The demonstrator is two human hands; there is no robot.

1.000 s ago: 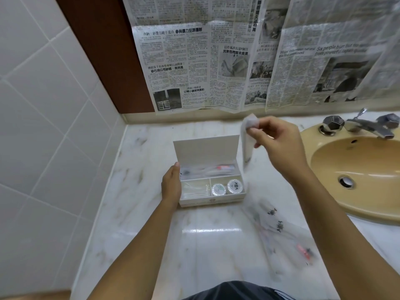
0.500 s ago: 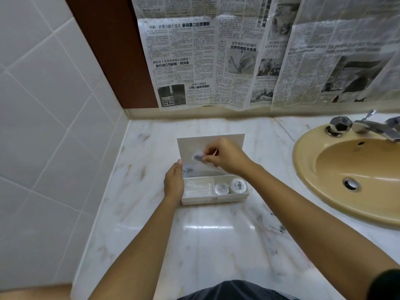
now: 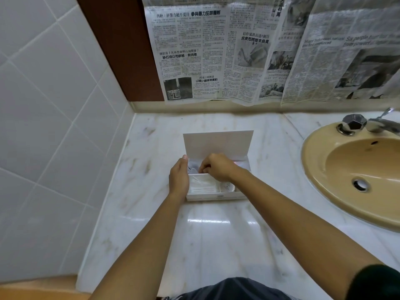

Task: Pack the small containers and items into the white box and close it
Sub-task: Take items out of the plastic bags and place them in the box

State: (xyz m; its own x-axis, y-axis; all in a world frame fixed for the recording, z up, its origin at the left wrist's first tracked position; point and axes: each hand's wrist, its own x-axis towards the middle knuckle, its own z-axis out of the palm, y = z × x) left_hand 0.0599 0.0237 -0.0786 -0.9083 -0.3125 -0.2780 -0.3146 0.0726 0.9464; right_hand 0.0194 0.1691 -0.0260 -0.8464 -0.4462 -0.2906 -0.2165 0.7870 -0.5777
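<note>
Marble counter (image 3: 216,245); tiled wall (image 3: 54,126) left, newspaper (image 3: 216,50) behind, sink (image 3: 313,167) right. Left hand (image 3: 179,178) flat against open box (image 3: 216,144); right hand (image 3: 218,167) curled inside, grasp unclear.

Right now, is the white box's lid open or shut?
Open: the lid stands upright behind the white box, and the right hand reaches inside.

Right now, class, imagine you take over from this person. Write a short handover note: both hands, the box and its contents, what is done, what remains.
Left hand: rests against the left end of the white box, steadying it.
Right hand: fingers curled on a clear packet in the rear compartment.
Done: cotton swabs and a round container lie in the front compartments.
Left: seat the packet, then fold down the upright lid.
</note>
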